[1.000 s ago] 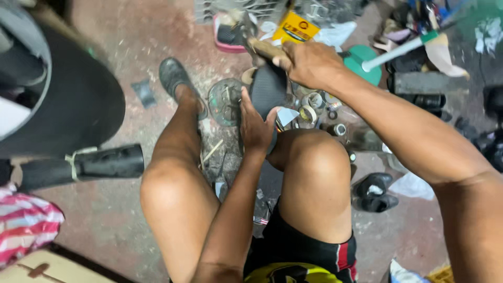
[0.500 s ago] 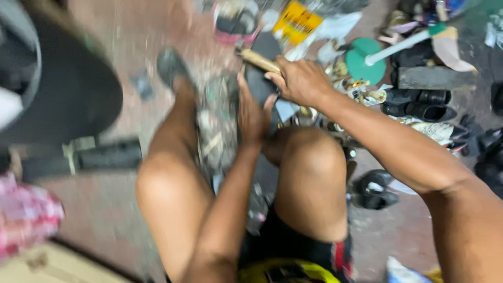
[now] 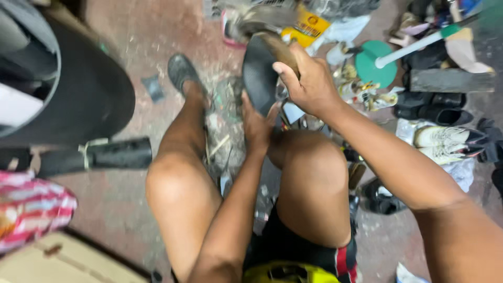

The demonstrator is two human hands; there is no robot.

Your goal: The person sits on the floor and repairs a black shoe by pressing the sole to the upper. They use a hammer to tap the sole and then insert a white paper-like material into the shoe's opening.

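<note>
Seated person, viewed from above the lap. Nearest: black shorts (image 3: 293, 246) with a red stripe and a yellow band at the waist. Both bare knees up, the left knee (image 3: 175, 178) to the left, the right knee (image 3: 309, 157) to the right.

Near left: a red-and-white striped cloth (image 3: 29, 209) and a pale board (image 3: 63, 259) at the frame's bottom corner. Above them, a black cylinder (image 3: 118, 153) lying on the floor, tied with a light strip. A large dark rounded object (image 3: 78, 89) fills the far left.

Between the knees the left forearm runs up to the left hand (image 3: 255, 124), fingers closed against the lower edge of a black shoe sole (image 3: 258, 73), bracing it upright. The sole stands just beyond the right knee, centre of the scene.

The right hand (image 3: 309, 84) comes in from the right, fist closed around a wooden hammer handle (image 3: 280, 48); the handle lies across the top of the sole. The hammer head (image 3: 243, 23) is blurred, at the sole's far end.

Left foot in a dark sandal (image 3: 181, 71) on the reddish concrete floor (image 3: 136, 31), with debris and scraps beside it.

Right side, mid to far: a pair of pale sneakers (image 3: 445, 142), black shoes (image 3: 432, 111), a dark wooden block (image 3: 450, 79), a green disc (image 3: 374, 64) with a white rod (image 3: 411, 46) rising from it. Far centre: a yellow packet (image 3: 306, 26).
</note>
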